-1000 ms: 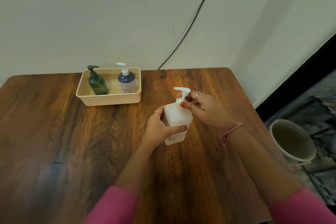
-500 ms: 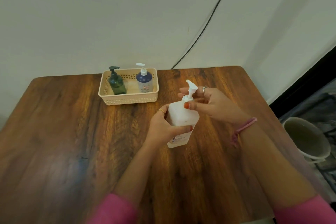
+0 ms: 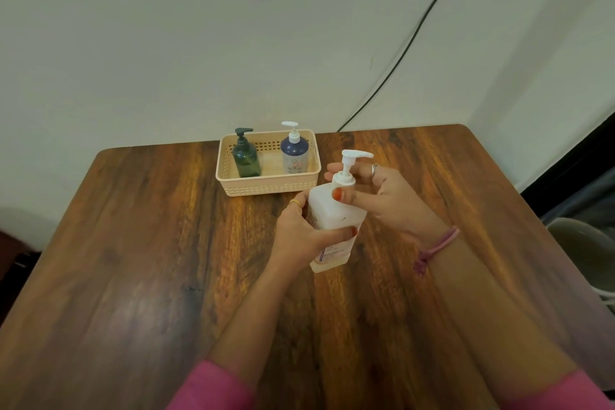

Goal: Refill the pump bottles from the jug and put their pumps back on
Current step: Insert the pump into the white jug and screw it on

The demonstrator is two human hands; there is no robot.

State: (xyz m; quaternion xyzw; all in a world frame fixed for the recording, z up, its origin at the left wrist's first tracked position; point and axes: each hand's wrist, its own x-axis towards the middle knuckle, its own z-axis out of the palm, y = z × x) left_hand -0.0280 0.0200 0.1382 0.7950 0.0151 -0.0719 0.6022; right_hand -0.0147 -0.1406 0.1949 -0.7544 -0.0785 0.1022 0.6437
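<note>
A white square pump bottle (image 3: 332, 216) stands tilted on the wooden table (image 3: 133, 260), its white pump (image 3: 349, 163) seated in the neck with the spout pointing right. My left hand (image 3: 299, 236) grips the bottle's body from the left, thumb across its front. My right hand (image 3: 386, 200) pinches the pump's collar, thumb in front and fingers behind. A dark green pump bottle (image 3: 245, 158) and a blue pump bottle (image 3: 294, 153) stand in a beige basket (image 3: 266, 185) at the back. No jug is in view.
A black cable (image 3: 416, 36) runs down the wall behind the table. A pale bucket (image 3: 585, 250) sits on the floor off the table's right edge. The table's right edge lies close to my right forearm.
The pump's spout has turned from pointing left to pointing right under my right hand's fingers. The left hand keeps its grip on the bottle. The camera view has shifted.
</note>
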